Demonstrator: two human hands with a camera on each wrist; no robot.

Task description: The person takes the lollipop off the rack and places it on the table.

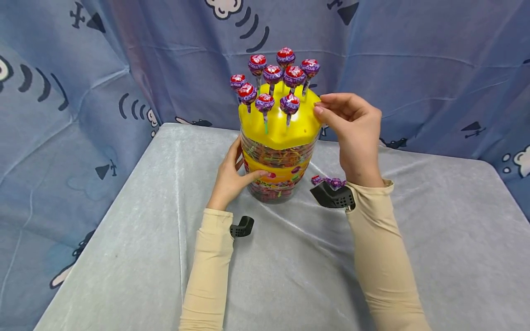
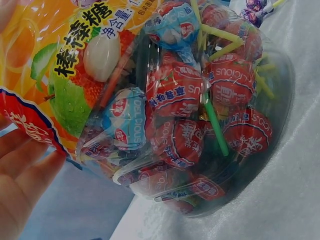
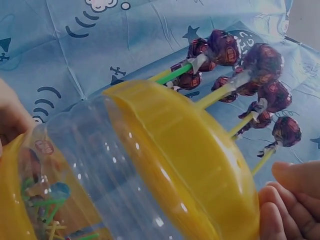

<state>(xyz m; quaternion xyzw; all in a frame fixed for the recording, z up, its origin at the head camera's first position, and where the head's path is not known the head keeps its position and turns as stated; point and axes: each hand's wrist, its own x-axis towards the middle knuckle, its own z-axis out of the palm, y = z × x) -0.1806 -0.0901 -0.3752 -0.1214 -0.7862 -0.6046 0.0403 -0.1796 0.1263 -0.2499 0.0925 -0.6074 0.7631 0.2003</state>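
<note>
A clear jar of lollipops (image 1: pixel 281 156) with a yellow lid (image 1: pixel 269 131) stands on the cloth. Several purple-and-red wrapped lollipops (image 1: pixel 272 74) stand upright by their sticks in the lid. My left hand (image 1: pixel 232 177) grips the jar's left side, thumb across the front label; its fingers (image 2: pixel 37 172) show against the label in the left wrist view. At the lid's right edge is my right hand (image 1: pixel 356 124), thumb and curled fingers at the rim. In the right wrist view its fingertips (image 3: pixel 272 210) touch the lid beside a lollipop stick.
A few loose purple lollipops (image 1: pixel 327 180) lie on the grey cloth-covered table (image 1: pixel 136 220), right of the jar and partly hidden behind the right wrist camera (image 1: pixel 333 195). A blue patterned curtain (image 1: pixel 186 59) hangs along the table's far and left sides.
</note>
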